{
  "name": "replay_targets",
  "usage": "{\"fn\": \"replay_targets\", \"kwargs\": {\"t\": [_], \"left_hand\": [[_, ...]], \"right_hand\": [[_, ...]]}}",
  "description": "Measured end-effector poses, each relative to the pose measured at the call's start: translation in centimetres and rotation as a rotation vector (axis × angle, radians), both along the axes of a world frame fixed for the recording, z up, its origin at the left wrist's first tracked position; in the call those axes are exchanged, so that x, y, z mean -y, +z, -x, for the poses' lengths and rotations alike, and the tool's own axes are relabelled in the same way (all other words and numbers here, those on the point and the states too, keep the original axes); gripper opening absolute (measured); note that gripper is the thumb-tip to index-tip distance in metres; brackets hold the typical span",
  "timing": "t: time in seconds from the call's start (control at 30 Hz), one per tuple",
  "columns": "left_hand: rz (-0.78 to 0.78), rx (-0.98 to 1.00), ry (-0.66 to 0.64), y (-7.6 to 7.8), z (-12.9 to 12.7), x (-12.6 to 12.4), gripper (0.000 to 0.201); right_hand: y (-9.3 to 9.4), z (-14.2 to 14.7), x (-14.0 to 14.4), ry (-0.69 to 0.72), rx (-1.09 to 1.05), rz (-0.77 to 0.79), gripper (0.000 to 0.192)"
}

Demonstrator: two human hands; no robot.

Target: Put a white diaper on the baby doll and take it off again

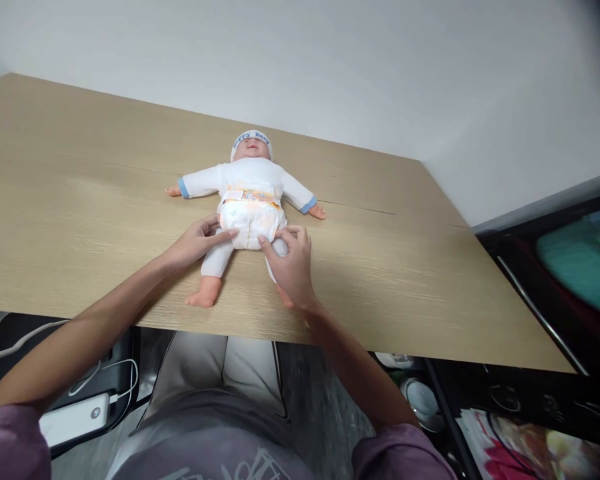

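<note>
The doll [247,200] lies on its back, head away from me; my left hand [193,243] and right hand [293,263] pinch its diaper [250,223] at both sides.

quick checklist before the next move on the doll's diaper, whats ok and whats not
1. Doll flat on its back on the table: ok.
2. Diaper on the doll's hips, waistband across the belly: ok.
3. Left hand at the diaper's leg edge, fingertips touching it: ok.
4. Right hand at the other leg edge, over the thigh: ok.
5. Tabs fastened evenly: cannot tell, too small to see.
6. Doll clear of the table's near edge: not ok, its foot lies close to the edge.
</note>
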State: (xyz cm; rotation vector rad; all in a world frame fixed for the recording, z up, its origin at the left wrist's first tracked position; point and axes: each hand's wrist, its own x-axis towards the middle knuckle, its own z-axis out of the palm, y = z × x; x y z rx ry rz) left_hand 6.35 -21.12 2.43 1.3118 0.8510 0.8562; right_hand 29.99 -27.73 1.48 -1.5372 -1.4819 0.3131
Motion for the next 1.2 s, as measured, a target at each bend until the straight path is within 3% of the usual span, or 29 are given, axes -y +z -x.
{"fn": "replay_targets", "kwargs": {"t": [0.07, 0.23, 0.37, 0.47, 0.53, 0.63, 0.7, 0.8, 0.9, 0.97, 1.03, 1.1, 1.2], "left_hand": [[-0.005, -0.014, -0.021, 0.0, 0.2, -0.2, 0.054], [-0.095, -0.146, -0.055, 1.0, 2.4, 0.2, 0.052], [-0.349, -0.400, 0.057, 2.4, 4.3, -1.8, 0.051], [-0.683, -0.742, 0.264, 3.1, 4.2, -6.1, 0.059], [-0.767, -0.984, 0.298, 3.2, 3.5, -9.5, 0.073], [-0.692, -1.208, 0.230, 3.1, 1.9, -13.4, 0.079], [-0.641, -1.264, 0.207, 3.0, 1.1, -14.7, 0.071], [-0.590, -1.253, 0.252, 3.4, 0.4, -14.3, 0.061], [-0.556, -1.193, 0.314, 4.7, 0.8, -11.0, 0.058], [-0.561, -1.159, 0.345, 5.7, 1.5, -6.6, 0.058], [-0.574, -1.134, 0.365, 6.4, 2.4, -0.4, 0.058], [-0.575, -1.102, 0.319, 6.0, 3.4, 7.5, 0.062], [-0.632, -0.941, 0.219, 2.7, 5.0, 20.3, 0.061]], "right_hand": [[0.0, -0.2, 0.3, -0.021, 0.058, -0.019, 0.023], [0.8, -2.9, 2.7, 0.103, 0.136, 0.036, 0.024], [1.4, -6.7, 2.4, 0.144, 0.155, 0.062, 0.035], [1.0, -9.2, -1.9, 0.082, 0.301, -0.030, 0.040], [0.4, -10.0, -6.1, 0.012, 0.416, -0.051, 0.048], [-0.7, -9.8, -12.1, -0.075, 0.520, 0.038, 0.063], [-1.3, -9.0, -14.8, -0.081, 0.536, 0.120, 0.056], [-1.4, -7.9, -16.5, -0.075, 0.510, 0.195, 0.037], [-0.2, -7.8, -15.1, -0.050, 0.469, 0.163, 0.033], [1.3, -8.4, -12.4, 0.010, 0.448, 0.087, 0.033], [3.5, -9.3, -8.3, 0.113, 0.446, -0.004, 0.033], [5.9, -10.0, -3.0, 0.237, 0.464, -0.060, 0.034], [8.6, -9.9, 6.3, 0.415, 0.491, -0.073, 0.033]]}}
